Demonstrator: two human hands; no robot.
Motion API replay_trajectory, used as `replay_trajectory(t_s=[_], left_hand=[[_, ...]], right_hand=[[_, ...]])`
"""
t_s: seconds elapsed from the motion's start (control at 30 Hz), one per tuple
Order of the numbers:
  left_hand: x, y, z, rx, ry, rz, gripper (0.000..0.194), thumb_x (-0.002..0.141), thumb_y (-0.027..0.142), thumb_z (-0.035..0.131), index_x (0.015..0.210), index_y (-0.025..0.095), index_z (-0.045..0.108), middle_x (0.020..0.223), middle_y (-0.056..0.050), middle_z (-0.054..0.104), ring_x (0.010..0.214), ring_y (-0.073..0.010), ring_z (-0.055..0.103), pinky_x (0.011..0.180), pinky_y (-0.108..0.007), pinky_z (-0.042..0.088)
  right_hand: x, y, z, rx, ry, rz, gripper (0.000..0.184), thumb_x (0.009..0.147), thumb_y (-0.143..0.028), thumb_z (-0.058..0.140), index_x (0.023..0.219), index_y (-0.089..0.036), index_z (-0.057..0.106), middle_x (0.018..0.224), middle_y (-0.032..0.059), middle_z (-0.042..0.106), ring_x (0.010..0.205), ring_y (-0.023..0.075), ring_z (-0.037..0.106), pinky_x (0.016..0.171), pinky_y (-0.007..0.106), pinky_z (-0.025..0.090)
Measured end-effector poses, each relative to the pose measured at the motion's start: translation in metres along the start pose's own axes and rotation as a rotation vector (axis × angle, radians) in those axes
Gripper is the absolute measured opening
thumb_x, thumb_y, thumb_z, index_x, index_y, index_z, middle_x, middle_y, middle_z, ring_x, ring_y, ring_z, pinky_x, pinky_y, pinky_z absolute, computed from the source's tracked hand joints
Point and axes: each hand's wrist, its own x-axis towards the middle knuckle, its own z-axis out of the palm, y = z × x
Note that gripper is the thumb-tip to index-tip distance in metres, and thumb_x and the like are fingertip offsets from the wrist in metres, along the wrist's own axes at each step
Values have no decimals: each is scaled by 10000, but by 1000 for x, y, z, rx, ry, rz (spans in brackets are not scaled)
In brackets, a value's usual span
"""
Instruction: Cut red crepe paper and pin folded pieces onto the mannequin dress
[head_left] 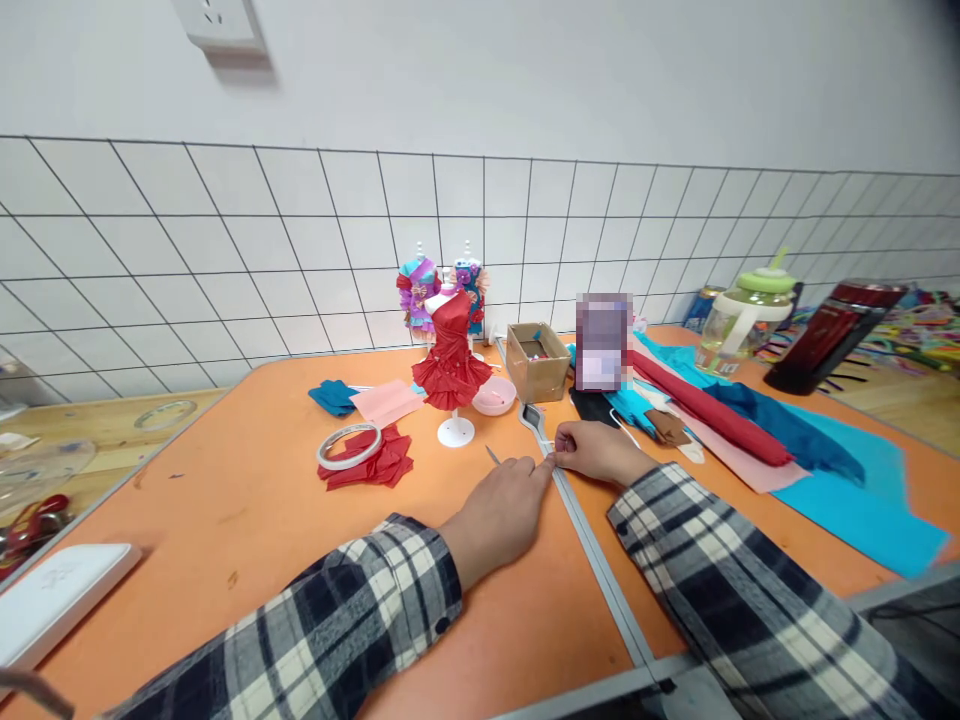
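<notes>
Dress [454, 350] on stand [456, 433], seemingly near done; red scraps [388, 462] loose at left; left hand [501, 512], right hand [600, 452] fingertips together, hold unclear.

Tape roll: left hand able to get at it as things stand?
Likely yes: the tape roll lies uncovered, partly on red paper, and nothing seems to stand between it and the left hand, now beside the right hand.
</notes>
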Motion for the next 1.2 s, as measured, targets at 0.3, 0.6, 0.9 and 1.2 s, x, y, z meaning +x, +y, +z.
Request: replay_trajectory(t_s=[0.3,0.6,0.9,1.2], left_hand=[[7,-2,6,10,-17,-15,431,844,47,385,1245,135,515,994,-130,615,885,-251,589,780,-373,490],[8,-12,1,25,-23,22,468,838,32,393,1263,176,526,960,-105,621,851,-237,606,697,-331,473],[6,-13,4,58,0,56,454,848,53,405,1267,177,526,954,-102,613,849,-242,599,712,-343,468],[-1,-18,7,-69,76,64,476,840,60,414,1287,188,519,938,-97,635,871,-255,611,733,-354,463]], right_hand=[[5,4,0,31,-21,-16,235,767,-458,666,799,-226,655,791,16,684,689,161,588,541,255,313],[16,22,8,218,-44,-39,263,739,-453,685,766,-192,681,759,20,678,683,152,583,557,237,368],[10,26,-5,123,61,62,175,727,-349,717,762,-188,659,777,27,682,687,154,588,554,247,354],[3,10,-5,272,250,-144,185,824,-338,579,862,-192,687,656,-4,608,603,132,526,535,234,316]])
